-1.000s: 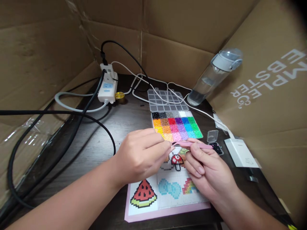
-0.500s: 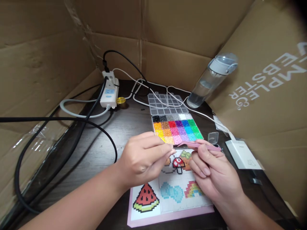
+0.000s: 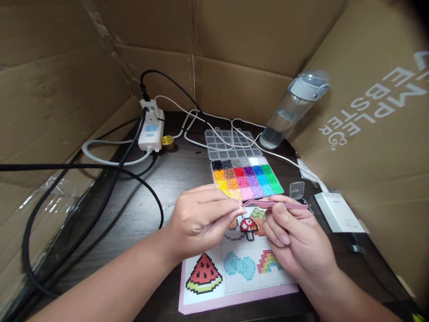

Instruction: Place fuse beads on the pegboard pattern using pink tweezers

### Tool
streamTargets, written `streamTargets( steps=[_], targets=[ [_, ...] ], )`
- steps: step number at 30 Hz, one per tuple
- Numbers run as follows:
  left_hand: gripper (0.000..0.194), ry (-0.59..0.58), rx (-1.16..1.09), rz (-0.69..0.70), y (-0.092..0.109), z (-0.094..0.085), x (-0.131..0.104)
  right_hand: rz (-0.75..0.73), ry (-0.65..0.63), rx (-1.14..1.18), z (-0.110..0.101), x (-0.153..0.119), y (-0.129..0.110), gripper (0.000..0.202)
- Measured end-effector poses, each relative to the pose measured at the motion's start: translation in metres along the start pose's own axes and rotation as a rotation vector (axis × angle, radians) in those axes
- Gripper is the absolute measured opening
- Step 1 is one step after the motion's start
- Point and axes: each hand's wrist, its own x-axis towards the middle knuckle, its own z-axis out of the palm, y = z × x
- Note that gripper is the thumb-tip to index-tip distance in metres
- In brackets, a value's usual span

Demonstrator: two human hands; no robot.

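Where the cardboard wall (image 3: 241,36) encloses the work area at the back and both sides, a dark tabletop (image 3: 187,165) carries all items noted. On it, at the near edge, lies a pink-bordered pattern sheet (image 3: 234,298) under a clear gridded board. Directly beyond is an open bead case (image 3: 220,155), compartments filled by colour and lid folded back flat. A water bottle (image 3: 284,114) stands behind the case, to its right.

The left hand (image 3: 204,219) is raised above the left part of the sheet, its thumb and index finger drawn together in a pinch; whether anything is gripped between them cannot be told. The right hand (image 3: 296,237), above the right part of the sheet, grasps the pink tweezers (image 3: 266,204) between thumb and index finger, its remaining fingers curled beneath.

The tweezers lie nearly level in the view, above the right thumb tip and along the index finger. Their bent point extends leftward to the left fingertips; contact cannot be confirmed. A red-capped mushroom design (image 3: 248,226) shows on the board between the two hands, just below the tweezers in view.
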Motion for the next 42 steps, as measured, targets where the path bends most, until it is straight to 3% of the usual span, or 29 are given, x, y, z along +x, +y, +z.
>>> streamTargets(
  steps=[28,42],
  targets=[
    [0.006,-0.015,0.156,0.121,-0.0004,-0.0018,-0.0015,0.079,-0.046,0.054,0.0008,0.0020,0.0012,0.009],
    [0.005,-0.020,0.158,0.132,-0.0010,-0.0024,-0.0020,0.098,-0.002,0.081,-0.0005,0.0018,0.0017,0.015]
  ],
)
